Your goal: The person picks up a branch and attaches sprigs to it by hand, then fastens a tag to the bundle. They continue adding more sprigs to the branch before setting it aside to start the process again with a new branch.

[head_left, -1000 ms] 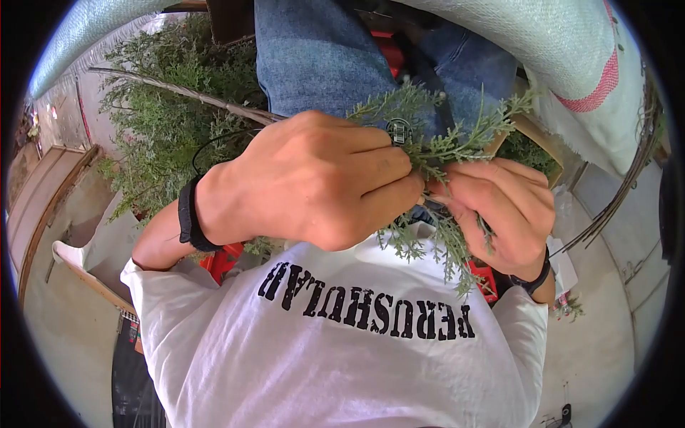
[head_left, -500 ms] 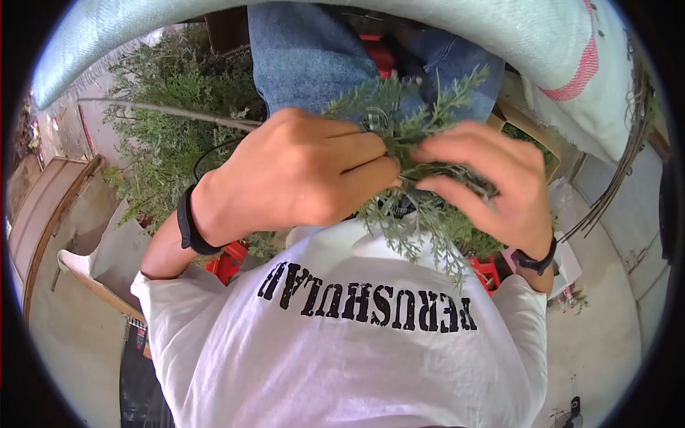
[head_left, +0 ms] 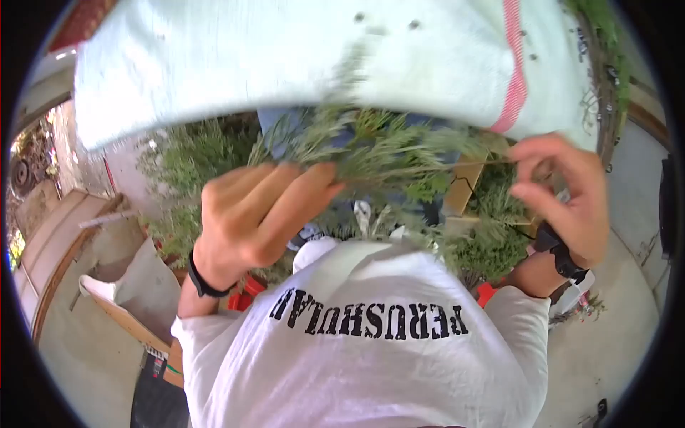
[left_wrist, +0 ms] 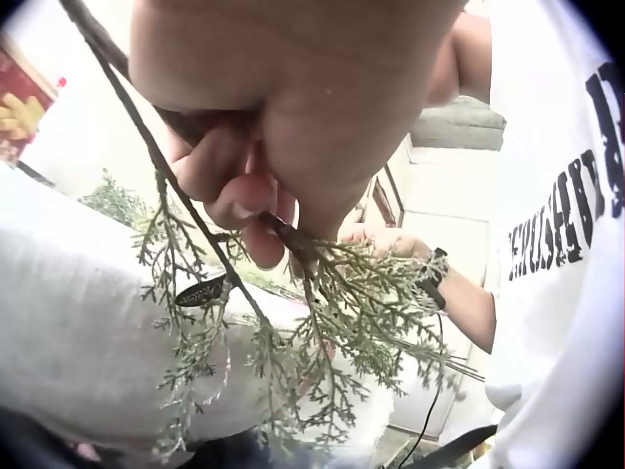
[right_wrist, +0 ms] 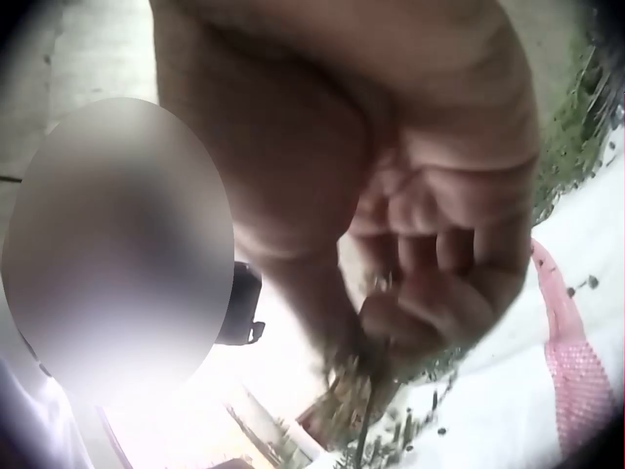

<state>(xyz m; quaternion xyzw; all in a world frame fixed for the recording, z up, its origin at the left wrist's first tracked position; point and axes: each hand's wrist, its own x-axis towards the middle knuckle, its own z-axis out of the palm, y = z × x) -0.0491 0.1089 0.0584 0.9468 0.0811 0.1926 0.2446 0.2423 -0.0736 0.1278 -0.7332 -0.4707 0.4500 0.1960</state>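
Note:
My left hand (head_left: 260, 210) grips a leafy evergreen sprig (head_left: 385, 153) in curled fingers. Seen from the left wrist, those fingers hold its stem, and feathery green twigs (left_wrist: 376, 293) hang below. A longer bare branch (left_wrist: 156, 147) runs past the hand there, with a dark oval tag (left_wrist: 200, 291) among the leaves. To the right, my right hand (head_left: 571, 189) pinches the end of a thin strand (head_left: 464, 166) between thumb and fingers. That strand stretches across to the left hand. Motion blurs both the leaves and the right wrist view.
A white woven sack (head_left: 285, 64) with a pink stripe spreads across the front. Heaped greenery (head_left: 203, 157) lies at the left, and more foliage (head_left: 492, 253) at the right beside a cardboard box (head_left: 465, 187). Thin stems (head_left: 615, 107) hang at the sack's right edge.
My hands were close together at the sprig's stem; now they are wide apart, the right drawn outward with the strand. The head view has tilted up, showing more of the sack.

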